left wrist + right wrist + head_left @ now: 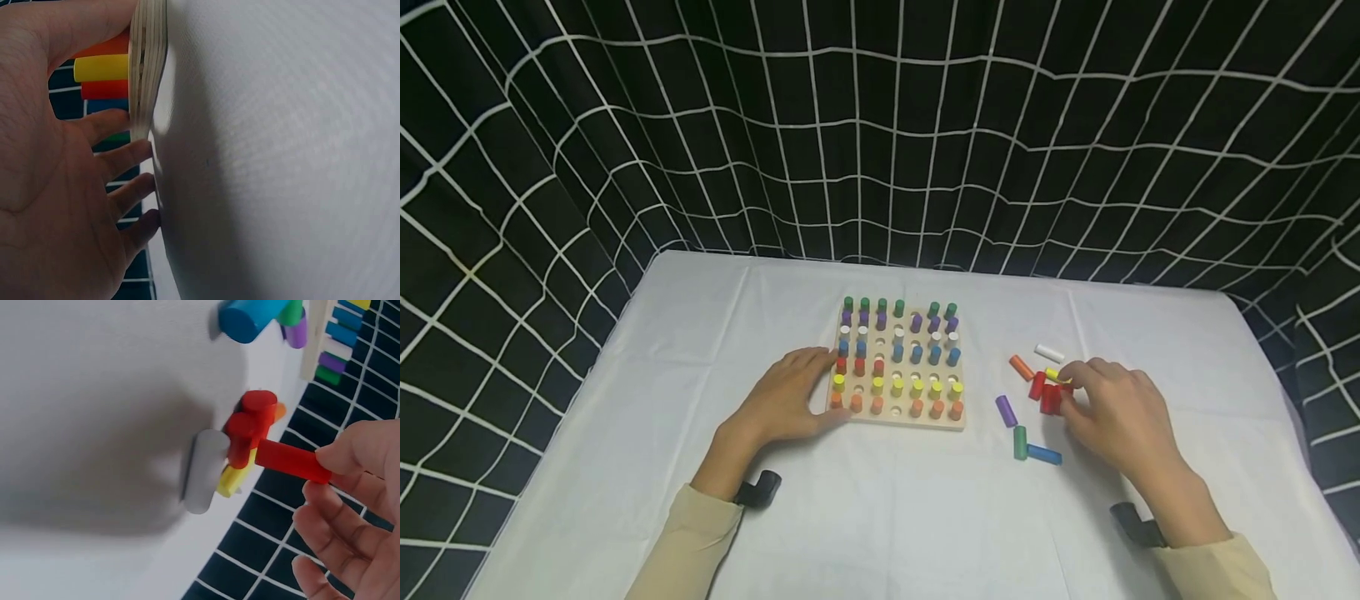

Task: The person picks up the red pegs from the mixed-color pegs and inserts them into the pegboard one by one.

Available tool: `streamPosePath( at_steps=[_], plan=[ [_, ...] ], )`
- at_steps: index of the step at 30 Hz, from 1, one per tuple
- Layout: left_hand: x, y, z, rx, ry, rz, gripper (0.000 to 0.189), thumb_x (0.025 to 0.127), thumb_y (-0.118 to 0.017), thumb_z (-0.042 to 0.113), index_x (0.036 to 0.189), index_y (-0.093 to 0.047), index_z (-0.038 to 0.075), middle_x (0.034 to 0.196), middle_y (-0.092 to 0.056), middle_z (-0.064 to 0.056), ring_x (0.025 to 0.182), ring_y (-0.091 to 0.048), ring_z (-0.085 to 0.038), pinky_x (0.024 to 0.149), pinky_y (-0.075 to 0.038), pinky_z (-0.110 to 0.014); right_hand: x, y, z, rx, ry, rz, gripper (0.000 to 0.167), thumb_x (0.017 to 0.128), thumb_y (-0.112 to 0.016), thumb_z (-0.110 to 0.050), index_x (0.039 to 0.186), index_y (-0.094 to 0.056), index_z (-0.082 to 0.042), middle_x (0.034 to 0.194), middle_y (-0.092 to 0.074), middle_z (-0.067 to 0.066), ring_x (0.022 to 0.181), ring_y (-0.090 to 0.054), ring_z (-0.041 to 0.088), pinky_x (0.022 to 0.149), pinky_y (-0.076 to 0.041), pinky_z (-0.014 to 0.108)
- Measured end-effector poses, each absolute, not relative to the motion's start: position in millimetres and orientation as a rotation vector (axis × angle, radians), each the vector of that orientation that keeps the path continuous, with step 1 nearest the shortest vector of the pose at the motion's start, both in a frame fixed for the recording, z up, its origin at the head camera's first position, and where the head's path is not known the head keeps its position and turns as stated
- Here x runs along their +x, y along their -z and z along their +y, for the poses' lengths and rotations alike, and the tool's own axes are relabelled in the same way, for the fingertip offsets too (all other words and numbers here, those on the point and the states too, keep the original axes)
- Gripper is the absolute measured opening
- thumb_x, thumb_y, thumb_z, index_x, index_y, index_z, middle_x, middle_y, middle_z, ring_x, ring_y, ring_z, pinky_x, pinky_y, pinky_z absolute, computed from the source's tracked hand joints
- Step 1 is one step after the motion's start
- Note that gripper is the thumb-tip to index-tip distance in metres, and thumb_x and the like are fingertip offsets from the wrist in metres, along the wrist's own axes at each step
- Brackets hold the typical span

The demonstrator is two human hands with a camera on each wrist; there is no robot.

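Note:
A wooden pegboard [868, 418] holds rows of coloured pegs and some bare holes. My left hand [786, 396] rests at its left side, thumb at the front left corner and index fingertip at the left edge. In the left wrist view, the remaining fingers are spread below the board's edge [145, 81]. At the right, my right hand [1120, 412] pinches a red peg [294, 461] between thumb and index finger, its other fingers loosely bent. Two more red pegs [258, 400] and a yellow peg [232, 481] lie close beside the held one.
Around the right hand lie a white peg [1048, 353], an orange peg [1022, 367], a purple peg [1006, 411], a green peg [1020, 442] and a blue peg [1044, 454]. White cloth [880, 517] covers the table. Behind hangs a dark curtain with white netting [880, 125].

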State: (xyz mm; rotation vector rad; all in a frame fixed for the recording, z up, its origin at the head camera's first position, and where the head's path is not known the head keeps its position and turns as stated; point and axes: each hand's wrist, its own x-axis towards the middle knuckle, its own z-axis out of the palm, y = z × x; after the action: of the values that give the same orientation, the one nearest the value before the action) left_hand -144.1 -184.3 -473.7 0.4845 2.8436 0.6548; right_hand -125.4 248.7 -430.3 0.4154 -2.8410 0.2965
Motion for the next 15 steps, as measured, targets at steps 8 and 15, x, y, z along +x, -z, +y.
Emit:
streamPosePath(
  at_steps=[8, 15],
  plan=[
    [-148, 474, -185, 0.478, -0.644, 2.862, 0.09, 0.09, -0.069, 0.06, 0.163, -0.041, 0.016, 0.167, -0.045, -0.009, 0.159, -0.036, -0.033, 0.133, -0.031, -0.055, -131, 421, 238, 0.467, -0.317, -2.802, 0.01, 0.085, -0.075, -0.009, 0.094, -0.078, -0.011, 0.084, -0.074, 0.009, 0.074, -0.06, 0.025, 0.07, -0.046, 0.042],
    [-146, 476, -183, 0.47, -0.654, 2.849, 0.089, 0.088, -0.07, 0.059, 0.161, -0.044, 0.015, 0.167, -0.046, -0.01, 0.159, -0.037, -0.033, 0.132, -0.032, -0.055, -138, 418, 225, 0.592, -0.309, -2.753, 0.009, 0.083, -0.077, -0.008, 0.091, -0.077, -0.011, 0.076, -0.069, 0.003, 0.071, -0.058, 0.021, 0.07, -0.047, 0.042]
  ],
)
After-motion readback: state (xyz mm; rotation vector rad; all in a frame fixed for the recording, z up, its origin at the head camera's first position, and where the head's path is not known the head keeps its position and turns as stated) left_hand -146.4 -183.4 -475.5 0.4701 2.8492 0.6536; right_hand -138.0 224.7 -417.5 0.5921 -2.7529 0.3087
